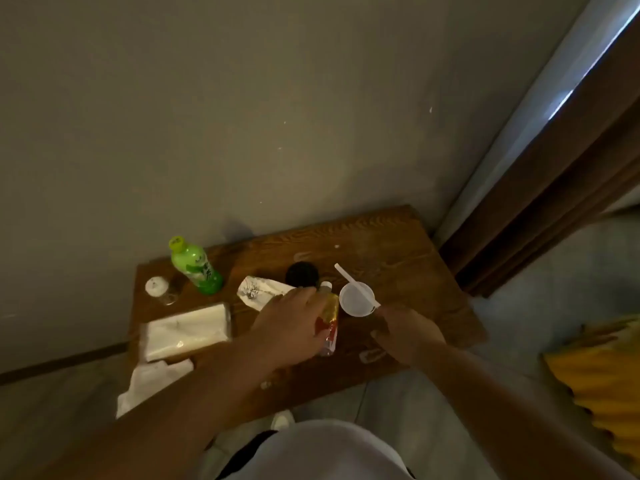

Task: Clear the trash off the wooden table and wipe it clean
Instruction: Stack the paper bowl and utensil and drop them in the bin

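Wooden table [398, 258] set in a corner against a grey wall; seen from above, dim light.

Left hand [291, 323] is laid over a small bottle [329, 320] with a red and yellow label and a white cap, near the table's middle. Fingers are curved around its left side; a hold on it is indicated, though how firm cannot be told.

Right hand [407, 332] is placed just right of the bottle, at the near rim of a white cup [356, 299]. Fingers are curled and turned away from the camera; whether the cup or the white spoon [353, 282] propped in it is pinched cannot be told.

A dark round object [302, 273] is seen just behind the left fingertips. A crumpled wrapper [258, 289] lies beside it, partly hidden by the hand. A green bottle [195, 266] stands at the back left, and a clear jar [160, 289] with a white lid sits at the far left edge. A tissue pack [188, 332] rests on the near left, with a white plastic bag [152, 382] hung off the table edge below it.

Pale smears are noted on the wood. A yellow object [602, 379] lies on the floor to the right.
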